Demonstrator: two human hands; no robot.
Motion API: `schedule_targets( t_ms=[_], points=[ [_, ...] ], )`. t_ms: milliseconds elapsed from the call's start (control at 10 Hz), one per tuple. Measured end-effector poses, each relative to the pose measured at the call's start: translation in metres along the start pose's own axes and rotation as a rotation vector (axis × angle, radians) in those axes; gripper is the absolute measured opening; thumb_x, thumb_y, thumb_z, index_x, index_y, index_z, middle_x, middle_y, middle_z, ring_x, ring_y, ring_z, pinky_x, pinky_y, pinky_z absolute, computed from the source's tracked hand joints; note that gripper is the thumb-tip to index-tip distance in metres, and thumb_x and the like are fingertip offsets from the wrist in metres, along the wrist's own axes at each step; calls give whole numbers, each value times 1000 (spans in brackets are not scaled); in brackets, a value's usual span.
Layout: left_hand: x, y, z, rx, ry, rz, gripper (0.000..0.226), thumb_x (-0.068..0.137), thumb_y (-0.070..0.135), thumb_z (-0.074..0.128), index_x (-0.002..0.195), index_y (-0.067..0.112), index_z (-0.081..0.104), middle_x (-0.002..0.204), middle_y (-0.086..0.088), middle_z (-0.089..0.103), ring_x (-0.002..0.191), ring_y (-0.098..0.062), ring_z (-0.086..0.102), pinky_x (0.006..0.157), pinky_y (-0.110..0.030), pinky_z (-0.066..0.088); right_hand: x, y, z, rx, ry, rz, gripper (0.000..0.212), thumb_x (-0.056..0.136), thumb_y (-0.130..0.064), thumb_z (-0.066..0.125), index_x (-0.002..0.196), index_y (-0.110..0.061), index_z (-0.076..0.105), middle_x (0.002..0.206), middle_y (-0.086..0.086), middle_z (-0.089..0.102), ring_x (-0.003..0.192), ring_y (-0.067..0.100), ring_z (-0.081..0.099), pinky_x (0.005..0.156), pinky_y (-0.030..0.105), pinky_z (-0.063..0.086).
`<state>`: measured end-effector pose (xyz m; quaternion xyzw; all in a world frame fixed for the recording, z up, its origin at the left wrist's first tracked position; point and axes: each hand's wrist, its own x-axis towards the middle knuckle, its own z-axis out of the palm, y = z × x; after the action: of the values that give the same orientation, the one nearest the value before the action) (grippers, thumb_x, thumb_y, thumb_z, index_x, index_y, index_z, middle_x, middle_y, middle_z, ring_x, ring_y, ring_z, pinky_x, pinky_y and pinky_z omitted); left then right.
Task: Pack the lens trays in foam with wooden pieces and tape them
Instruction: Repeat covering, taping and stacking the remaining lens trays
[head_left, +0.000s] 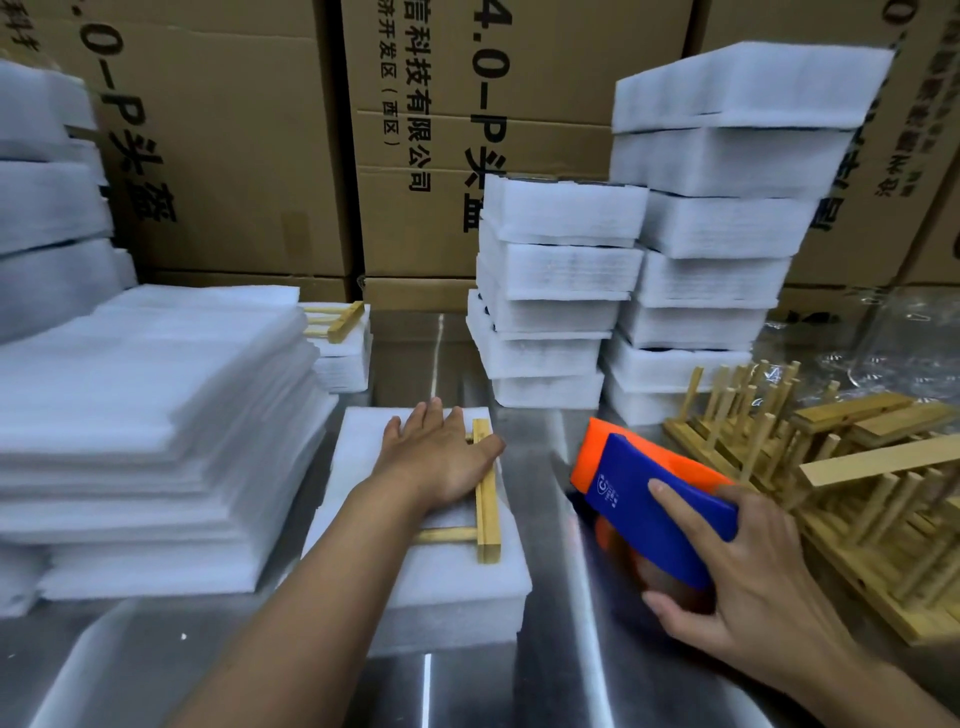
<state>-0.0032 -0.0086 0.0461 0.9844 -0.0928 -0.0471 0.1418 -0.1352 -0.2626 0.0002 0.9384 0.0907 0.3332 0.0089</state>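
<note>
A foam-wrapped bundle (441, 587) lies on the steel table in front of me, with a wooden frame piece (487, 512) lying on top of it. My left hand (439, 454) rests flat on the bundle and the wood, fingers straight. To the right, my right hand (748, 582) grips a blue and orange tape dispenser (652, 499), held just above the table beside the bundle. Whether tape sits on the bundle is not visible.
A tall pile of foam sheets (156, 415) sits at left. Stacks of wrapped foam packs (556, 291) stand behind, with a taller one (727, 208) beside them. Wooden peg racks (831, 467) lie at right. Cardboard boxes (234, 130) wall the back. Clear plastic bags (883, 332) lie far right.
</note>
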Motion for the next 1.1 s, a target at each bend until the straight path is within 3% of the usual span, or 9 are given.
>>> schedule_targets(
  t_ms=[100, 400, 500, 600, 700, 800, 900, 1000, 1100],
  points=[
    [1, 0, 0, 1, -4, -4, 75, 91, 63, 21, 152, 22, 8, 159, -2, -7, 146, -15, -9, 116, -40, -5, -10, 1, 1, 18, -38, -38, 72, 87, -69, 18, 137, -22, 40, 105, 16, 42, 92, 31, 44, 80, 39, 33],
    [-1, 0, -1, -1, -6, -7, 74, 91, 62, 21, 152, 21, 8, 159, -3, -7, 146, -15, -9, 116, -40, -5, -6, 0, -11, -54, -148, -162, 65, 93, -64, 15, 124, -33, 63, 102, 11, 58, 102, 28, 55, 95, 40, 31],
    [-1, 1, -1, 0, -1, -3, 75, 91, 62, 22, 152, 20, 8, 159, -3, -6, 146, -15, -9, 116, -40, -5, 5, -12, -26, -53, -13, -178, 59, 89, -68, 24, 120, -37, 64, 121, 11, 50, 115, 34, 46, 107, 66, 19],
    [0, 0, 0, -12, 5, -3, 75, 90, 61, 23, 152, 20, 9, 160, -3, -5, 146, -15, -8, 116, -40, -5, 18, -45, -35, 214, 197, -213, 45, 90, -60, 36, 125, -37, 53, 134, 6, 42, 128, 26, 39, 111, 61, 16],
    [0, 0, 0, -16, 6, 0, 76, 90, 62, 23, 152, 21, 9, 160, -3, -5, 146, -15, -9, 116, -40, -5, 43, -88, -30, 902, 46, 44, 46, 90, -58, 39, 135, -49, 42, 149, -17, 30, 139, 0, 23, 113, 22, 23],
    [-1, 0, 0, -21, 8, -2, 76, 90, 62, 22, 152, 21, 8, 159, -3, -5, 146, -15, -9, 115, -40, -5, 80, -116, -3, 1368, -189, 453, 45, 94, -52, 38, 137, -53, 28, 149, -28, 18, 138, -8, 16, 114, 23, 14],
    [0, 0, 0, -25, 8, -11, 77, 89, 64, 22, 152, 21, 9, 160, -2, -5, 146, -14, -9, 116, -39, -5, 107, -126, 33, 1732, -426, 761, 53, 96, -53, 32, 140, -26, 44, 147, -2, 41, 128, 9, 45, 109, 34, 33],
    [0, 1, 1, -25, 7, -18, 79, 87, 66, 19, 152, 21, 10, 160, -1, -4, 146, -13, -8, 115, -39, -6, 110, -130, 48, 1789, -447, 856, 48, 98, -51, 30, 112, -18, 62, 112, 2, 65, 90, 7, 63, 72, 20, 47],
    [0, 1, 1, -12, 3, -19, 78, 88, 64, 17, 152, 20, 9, 160, -2, -4, 146, -14, -8, 115, -39, -6, 109, -129, 58, 1833, -437, 841, 48, 98, -49, 36, 115, -15, 64, 100, -2, 72, 90, 7, 68, 70, 17, 50]
  ],
)
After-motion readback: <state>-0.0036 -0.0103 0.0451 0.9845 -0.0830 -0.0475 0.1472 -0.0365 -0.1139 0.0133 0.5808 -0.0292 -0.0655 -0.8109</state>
